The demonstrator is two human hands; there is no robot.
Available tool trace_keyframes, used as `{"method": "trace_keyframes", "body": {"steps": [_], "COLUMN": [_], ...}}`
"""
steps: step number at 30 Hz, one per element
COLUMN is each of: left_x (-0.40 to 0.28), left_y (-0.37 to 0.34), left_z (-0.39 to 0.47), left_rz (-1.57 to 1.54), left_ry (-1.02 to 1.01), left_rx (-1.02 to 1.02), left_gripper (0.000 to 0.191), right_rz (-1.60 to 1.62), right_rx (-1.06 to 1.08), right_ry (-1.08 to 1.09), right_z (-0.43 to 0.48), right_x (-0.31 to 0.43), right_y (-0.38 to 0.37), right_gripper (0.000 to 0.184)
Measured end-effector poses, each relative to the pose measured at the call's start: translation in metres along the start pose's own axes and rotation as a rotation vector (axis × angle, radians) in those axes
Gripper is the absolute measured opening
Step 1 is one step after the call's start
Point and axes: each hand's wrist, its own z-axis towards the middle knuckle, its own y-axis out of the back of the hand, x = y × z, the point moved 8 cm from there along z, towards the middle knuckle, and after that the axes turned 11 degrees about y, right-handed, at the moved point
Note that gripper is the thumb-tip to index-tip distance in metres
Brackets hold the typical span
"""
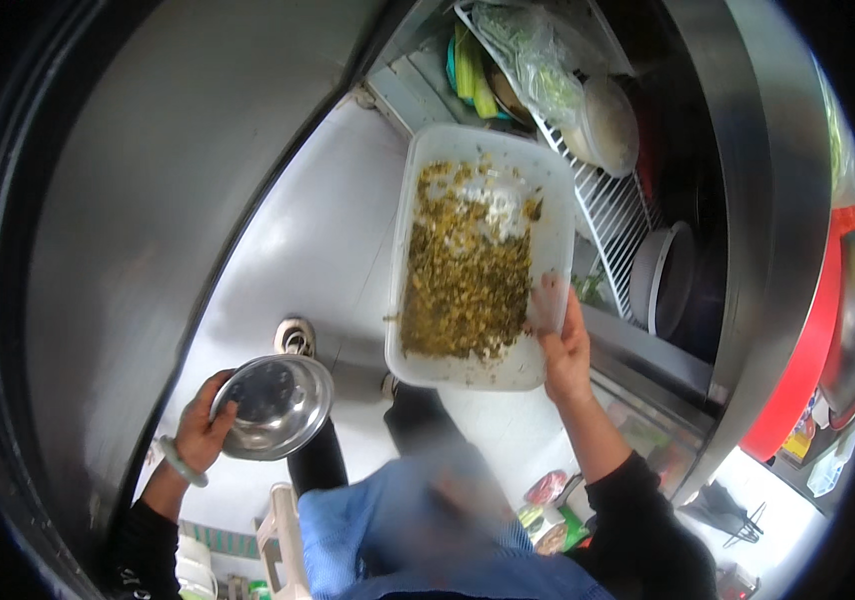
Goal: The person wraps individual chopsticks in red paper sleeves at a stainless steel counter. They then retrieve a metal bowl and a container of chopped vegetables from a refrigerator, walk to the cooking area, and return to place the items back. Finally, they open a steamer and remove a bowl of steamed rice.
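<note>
My right hand [568, 349] grips one side of a translucent plastic food box [553, 169]. Inside the box lies chopped yellow-green food [469, 292], perhaps pickled greens, thick toward me and thin at the far end. My left hand [202, 420] holds a shiny stainless steel bowl [277, 405] by its rim, thumb over the edge. No food shows in the bowl. The two vessels are apart, bowl lower left, box at the centre. A pale bangle circles my left wrist.
At right, a fridge holds a white wire shelf [607, 217] with bagged greens [532, 60], a lidded tub [607, 127] and a white container [660, 277]. A steel door [165, 187] stands at left. Below are a plastic stool [281, 536] and food packs [547, 517] near my right arm.
</note>
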Motion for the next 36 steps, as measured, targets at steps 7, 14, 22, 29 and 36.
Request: {"method": "trace_keyframes", "body": {"steps": [7, 14, 22, 29, 36], "left_x": [-0.021, -0.005, -0.028, -0.046, -0.091], "left_y": [-0.006, -0.040, -0.085, -0.164, -0.183], "left_z": [-0.008, 0.015, 0.051, 0.036, -0.008], "left_rz": [0.099, 0.070, 0.125, 0.044, 0.090], "left_ry": [-0.046, 0.094, 0.038, -0.065, -0.277], "left_rx": [0.052, 0.177, 0.312, 0.407, 0.384], "left_gripper": [0.037, 0.036, 0.036, 0.041, 0.045], "right_rz": [0.032, 0.111, 0.165, 0.244, 0.183], "right_rx": [-0.058, -0.008, 0.065, 0.150, 0.091], "right_ry": [-0.032, 0.003, 0.010, 0.061, 0.143], "right_z": [0.004, 0.002, 0.004, 0.011, -0.001], "right_x": [0.042, 0.040, 0.038, 0.034, 0.037], "right_y": [-0.010, -0.010, -0.006, 0.002, 0.000], "right_gripper": [0.063, 0.061, 0.059, 0.058, 0.062]}}
